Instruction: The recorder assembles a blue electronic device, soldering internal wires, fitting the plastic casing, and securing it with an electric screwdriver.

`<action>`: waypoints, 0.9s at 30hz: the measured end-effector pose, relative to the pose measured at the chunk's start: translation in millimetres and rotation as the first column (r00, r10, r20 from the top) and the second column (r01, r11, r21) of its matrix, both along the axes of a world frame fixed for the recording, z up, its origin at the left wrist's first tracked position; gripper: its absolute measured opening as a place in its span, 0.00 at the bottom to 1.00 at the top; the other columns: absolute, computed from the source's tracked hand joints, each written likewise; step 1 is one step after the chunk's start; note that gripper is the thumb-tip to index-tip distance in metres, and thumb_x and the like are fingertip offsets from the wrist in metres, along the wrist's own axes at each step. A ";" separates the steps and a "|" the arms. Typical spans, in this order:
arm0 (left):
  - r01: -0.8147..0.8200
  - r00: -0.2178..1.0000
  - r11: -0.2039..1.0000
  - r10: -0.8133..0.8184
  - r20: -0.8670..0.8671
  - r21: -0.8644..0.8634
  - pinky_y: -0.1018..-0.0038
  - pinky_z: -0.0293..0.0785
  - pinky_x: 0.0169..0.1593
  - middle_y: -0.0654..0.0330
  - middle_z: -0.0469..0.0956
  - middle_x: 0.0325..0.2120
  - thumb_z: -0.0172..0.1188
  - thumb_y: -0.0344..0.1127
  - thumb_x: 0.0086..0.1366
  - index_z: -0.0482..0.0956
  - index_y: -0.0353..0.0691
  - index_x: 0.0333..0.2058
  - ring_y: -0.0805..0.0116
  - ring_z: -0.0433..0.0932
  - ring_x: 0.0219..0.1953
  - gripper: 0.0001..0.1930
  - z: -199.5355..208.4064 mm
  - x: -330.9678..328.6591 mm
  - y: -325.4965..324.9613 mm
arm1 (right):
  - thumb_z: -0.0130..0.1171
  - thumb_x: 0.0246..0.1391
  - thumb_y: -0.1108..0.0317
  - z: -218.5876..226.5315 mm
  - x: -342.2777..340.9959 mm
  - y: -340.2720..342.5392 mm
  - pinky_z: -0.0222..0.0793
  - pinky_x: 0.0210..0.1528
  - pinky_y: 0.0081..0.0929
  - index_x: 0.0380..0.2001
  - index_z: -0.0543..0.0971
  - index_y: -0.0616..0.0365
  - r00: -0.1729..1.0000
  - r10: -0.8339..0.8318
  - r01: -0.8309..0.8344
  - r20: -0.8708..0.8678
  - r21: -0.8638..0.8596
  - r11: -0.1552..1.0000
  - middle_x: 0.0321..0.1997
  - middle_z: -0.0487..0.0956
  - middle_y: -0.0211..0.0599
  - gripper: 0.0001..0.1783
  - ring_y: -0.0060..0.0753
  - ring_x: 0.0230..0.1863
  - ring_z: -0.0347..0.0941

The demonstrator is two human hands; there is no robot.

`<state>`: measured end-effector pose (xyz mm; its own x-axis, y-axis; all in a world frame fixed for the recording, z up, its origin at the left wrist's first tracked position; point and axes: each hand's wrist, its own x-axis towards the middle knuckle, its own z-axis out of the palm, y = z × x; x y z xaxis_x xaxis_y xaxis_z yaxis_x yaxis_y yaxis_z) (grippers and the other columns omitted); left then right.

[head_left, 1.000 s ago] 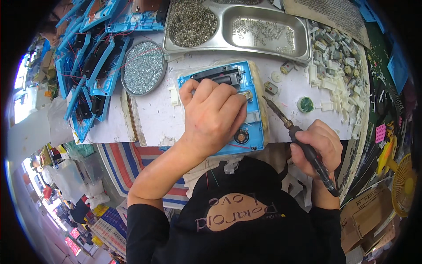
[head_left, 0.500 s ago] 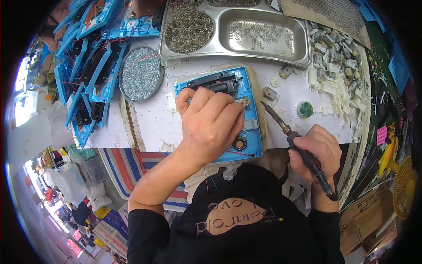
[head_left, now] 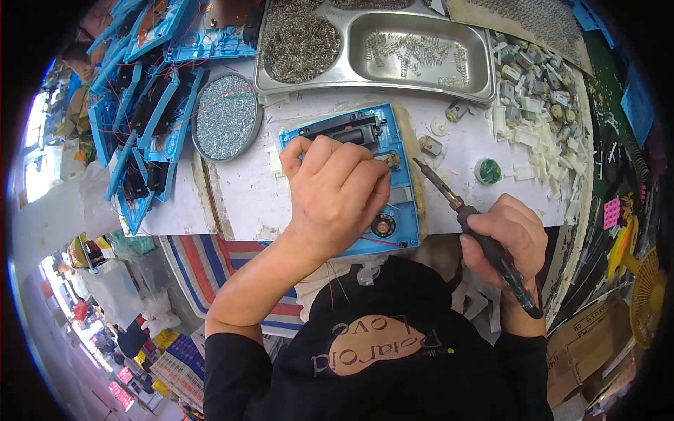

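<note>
In front of me a blue plastic casing (head_left: 401,217) lies on a padded clear wrapping, with a black compartment along its far side and a small round speaker (head_left: 383,224) near its right corner. My left hand (head_left: 337,186) rests over the casing, its fingers curled and pressed together; whatever they pinch is hidden beneath them. My right hand (head_left: 511,242) grips a soldering iron (head_left: 484,242) by its black handle. The iron's tip points up and left, just right of the casing and apart from it. Close to that tip is a small metal motor (head_left: 430,146).
A metal tray (head_left: 428,90) of springs stands at the back. To its left sit a round dish (head_left: 225,118) of small screws and stacked blue casings (head_left: 151,116) with red wires. Motors and white plastic parts (head_left: 537,158) are heaped right, beside a small green-filled tub (head_left: 489,171).
Hardly anything differs. The soldering iron and my right hand have shifted very slightly up and left, while my left hand stays in place over the casing.
</note>
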<state>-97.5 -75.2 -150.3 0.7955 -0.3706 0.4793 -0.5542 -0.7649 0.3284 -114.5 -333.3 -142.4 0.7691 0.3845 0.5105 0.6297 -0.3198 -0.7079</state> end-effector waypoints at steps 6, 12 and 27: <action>-0.005 1.000 1.000 0.005 -0.003 0.006 0.66 0.61 0.47 0.65 0.78 0.29 0.73 0.27 0.44 0.82 0.44 0.30 0.65 0.75 0.32 0.13 2.0 -0.6 0.1 | 0.71 0.40 0.78 -0.2 -0.9 0.7 0.59 0.20 0.26 0.41 0.81 0.57 1.000 -0.008 0.008 -0.008 0.007 1.000 0.18 0.71 0.30 0.20 0.32 0.17 0.66; 0.002 1.000 1.000 -0.002 -0.007 0.002 0.66 0.61 0.47 0.65 0.78 0.29 0.73 0.28 0.45 0.82 0.45 0.31 0.65 0.75 0.32 0.12 1.6 -0.3 -1.0 | 0.72 0.41 0.78 -1.3 -1.9 -1.3 0.59 0.20 0.26 0.41 0.81 0.57 0.999 -0.030 0.030 -0.013 0.012 0.999 0.19 0.71 0.30 0.20 0.32 0.17 0.66; 0.211 0.976 0.976 -0.208 -0.056 0.046 0.66 0.68 0.44 0.65 0.78 0.36 0.68 0.29 0.48 0.84 0.44 0.42 0.64 0.76 0.35 0.19 19.9 -0.9 65.8 | 0.70 0.45 0.78 2.6 5.9 -9.8 0.61 0.22 0.27 0.42 0.79 0.64 0.998 -0.047 0.046 0.029 0.030 0.998 0.22 0.77 0.38 0.18 0.34 0.18 0.67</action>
